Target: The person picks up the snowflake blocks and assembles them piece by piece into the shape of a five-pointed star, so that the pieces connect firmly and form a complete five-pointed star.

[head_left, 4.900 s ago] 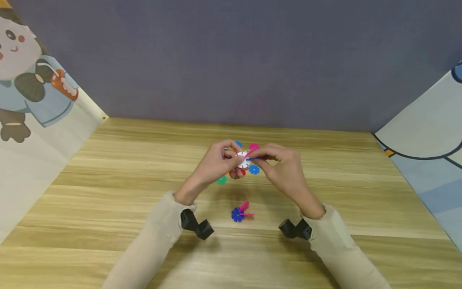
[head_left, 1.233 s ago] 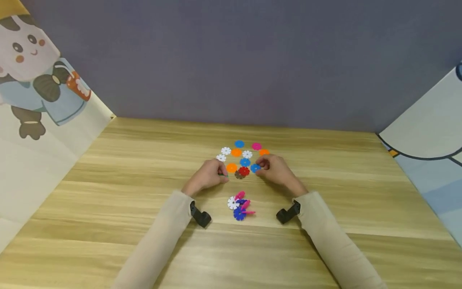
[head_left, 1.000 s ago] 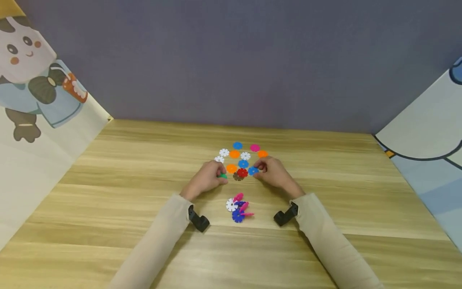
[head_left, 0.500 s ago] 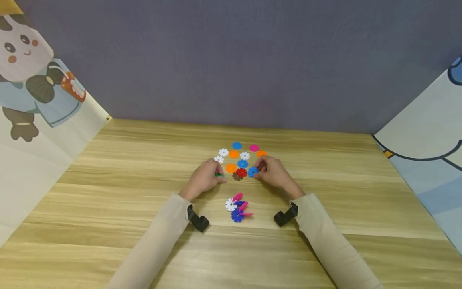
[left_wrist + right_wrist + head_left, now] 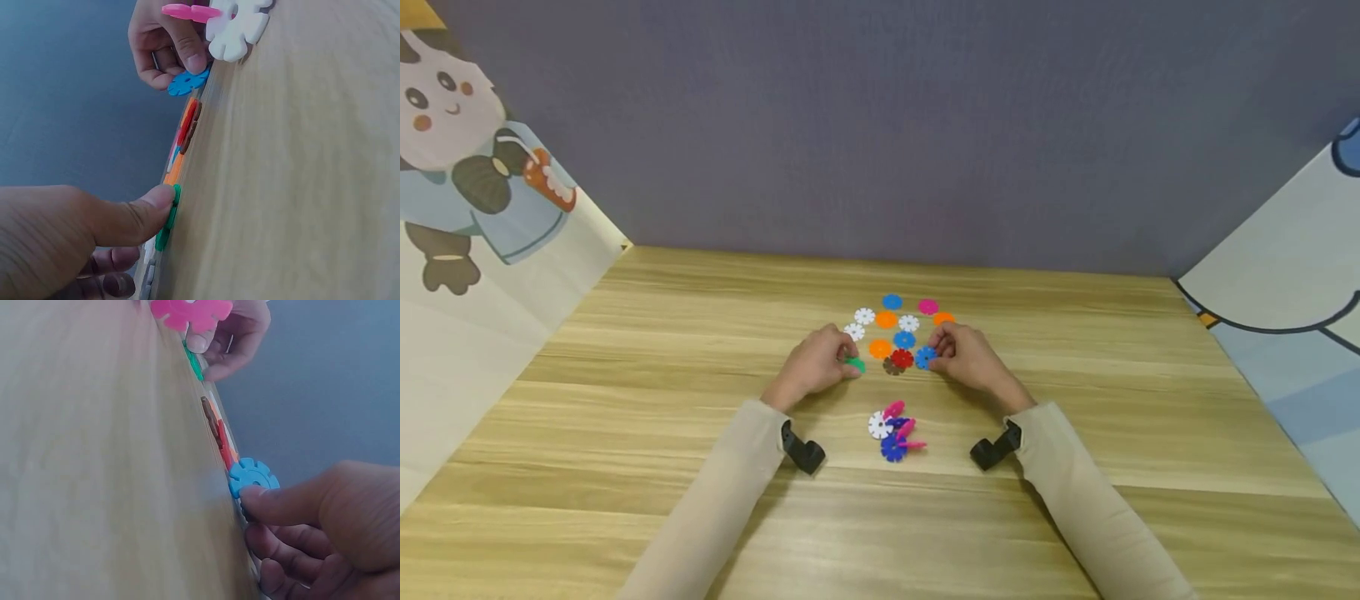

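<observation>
My right hand [image 5: 968,357] pinches a blue notched plastic disc [image 5: 926,358] at its edge; in the right wrist view the thumb lies across the blue disc [image 5: 251,475], which is tilted up. At the left end of the loose discs, my left hand [image 5: 814,364] holds a green notched disc [image 5: 856,365] between thumb and fingers, low at the tabletop. The left wrist view shows the thumb tip on the green disc [image 5: 167,219]. Closer to the body stands a joined cluster of a white disc [image 5: 880,425], dark blue discs [image 5: 893,448] and pink discs [image 5: 907,428].
Between and beyond the hands lie loose discs: a red disc [image 5: 902,358] overlapping a brown disc [image 5: 892,367], orange discs [image 5: 880,348], white discs [image 5: 864,316], more blue discs [image 5: 892,302] and a pink disc [image 5: 928,307]. A grey panel [image 5: 895,133] rises behind the wooden table [image 5: 1075,350].
The white disc piece held earlier now sits joined to the cluster on the table. Lately the left hand shifted slightly left with the green disc, while the right hand tilted the blue disc up.
</observation>
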`<state>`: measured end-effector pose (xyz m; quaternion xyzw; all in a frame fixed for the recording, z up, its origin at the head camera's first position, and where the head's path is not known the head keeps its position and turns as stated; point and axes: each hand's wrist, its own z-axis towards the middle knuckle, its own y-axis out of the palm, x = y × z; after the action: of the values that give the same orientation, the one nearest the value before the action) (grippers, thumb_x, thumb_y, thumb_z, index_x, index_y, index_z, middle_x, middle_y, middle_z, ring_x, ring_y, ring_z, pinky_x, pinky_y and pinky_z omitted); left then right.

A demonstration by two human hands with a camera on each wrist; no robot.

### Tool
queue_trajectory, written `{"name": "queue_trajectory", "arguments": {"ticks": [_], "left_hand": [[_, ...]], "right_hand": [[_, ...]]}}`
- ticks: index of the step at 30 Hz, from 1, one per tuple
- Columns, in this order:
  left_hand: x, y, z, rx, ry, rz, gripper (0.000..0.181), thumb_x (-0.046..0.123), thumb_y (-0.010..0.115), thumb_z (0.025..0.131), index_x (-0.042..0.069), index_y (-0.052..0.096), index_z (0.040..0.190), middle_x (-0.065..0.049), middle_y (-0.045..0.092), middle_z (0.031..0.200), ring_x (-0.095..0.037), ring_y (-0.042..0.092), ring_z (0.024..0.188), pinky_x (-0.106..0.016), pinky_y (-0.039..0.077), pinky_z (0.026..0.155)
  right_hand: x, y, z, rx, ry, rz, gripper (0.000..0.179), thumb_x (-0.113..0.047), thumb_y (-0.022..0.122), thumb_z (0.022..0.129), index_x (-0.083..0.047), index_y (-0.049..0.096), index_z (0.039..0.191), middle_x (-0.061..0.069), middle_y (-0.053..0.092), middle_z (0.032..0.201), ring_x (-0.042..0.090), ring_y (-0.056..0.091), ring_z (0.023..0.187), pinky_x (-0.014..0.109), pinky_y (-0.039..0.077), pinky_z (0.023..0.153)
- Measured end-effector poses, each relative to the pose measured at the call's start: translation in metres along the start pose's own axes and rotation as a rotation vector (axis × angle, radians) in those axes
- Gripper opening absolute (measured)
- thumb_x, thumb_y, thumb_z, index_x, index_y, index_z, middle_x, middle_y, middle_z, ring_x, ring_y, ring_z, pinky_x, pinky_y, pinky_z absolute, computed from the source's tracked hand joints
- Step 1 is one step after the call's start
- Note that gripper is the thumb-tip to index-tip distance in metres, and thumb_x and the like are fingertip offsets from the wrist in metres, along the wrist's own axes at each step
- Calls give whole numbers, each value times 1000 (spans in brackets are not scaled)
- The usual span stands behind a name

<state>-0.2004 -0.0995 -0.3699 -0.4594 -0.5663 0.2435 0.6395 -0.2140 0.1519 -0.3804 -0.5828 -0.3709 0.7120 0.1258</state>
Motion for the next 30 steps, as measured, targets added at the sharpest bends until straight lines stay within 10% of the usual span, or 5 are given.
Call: {"name": "queue_trajectory", "arguments": {"ticks": [30], "left_hand": [[27, -11, -15, 98, 63, -562, 15, 7, 60, 91, -2, 62, 103, -20, 70, 85, -33, 68, 72, -31, 54, 58]], "right_hand": [[-37, -17, -29, 147, -92, 90, 14, 5, 64, 84, 4, 59, 97, 19, 63, 93, 27, 64, 84, 25, 55, 72]]}}
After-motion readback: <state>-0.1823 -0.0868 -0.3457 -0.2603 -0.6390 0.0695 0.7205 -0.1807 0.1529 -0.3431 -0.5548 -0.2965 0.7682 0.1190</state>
